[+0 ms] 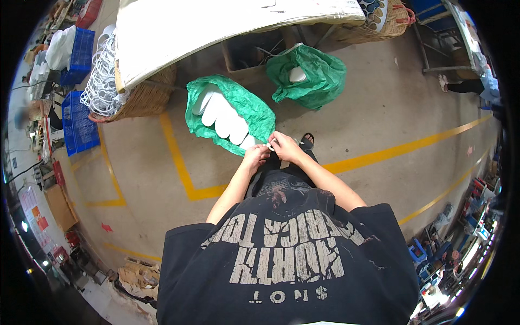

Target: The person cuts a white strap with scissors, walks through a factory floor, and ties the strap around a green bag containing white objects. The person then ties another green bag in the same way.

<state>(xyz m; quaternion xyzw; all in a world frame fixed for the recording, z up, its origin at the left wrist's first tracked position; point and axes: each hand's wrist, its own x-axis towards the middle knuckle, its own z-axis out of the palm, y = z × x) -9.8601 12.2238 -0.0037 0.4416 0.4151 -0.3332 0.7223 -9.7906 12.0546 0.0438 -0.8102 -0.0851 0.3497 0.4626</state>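
Note:
Both my hands are close together in front of my body, at the near edge of a green woven sack (pixel 260 112). Inside its open mouth lie several white, rounded, sole-shaped pieces (pixel 219 111). My left hand (pixel 257 157) has its fingers curled in and pinched. My right hand (pixel 285 147) pinches from the other side, its fingertips almost touching the left. Between them shows a small white strip (pixel 271 145), bent like a loop; its kind is too small to make out. The fingers hide the rest of it.
A second green sack (pixel 317 73) with a white piece inside stands farther right. Ahead is a white-topped table (pixel 216 27). Wicker baskets (pixel 149 97) stand under it, one heaped with white looped pieces (pixel 105 76). Blue crates (pixel 80 123) are at the left, another person's leg (pixel 465 86) far right.

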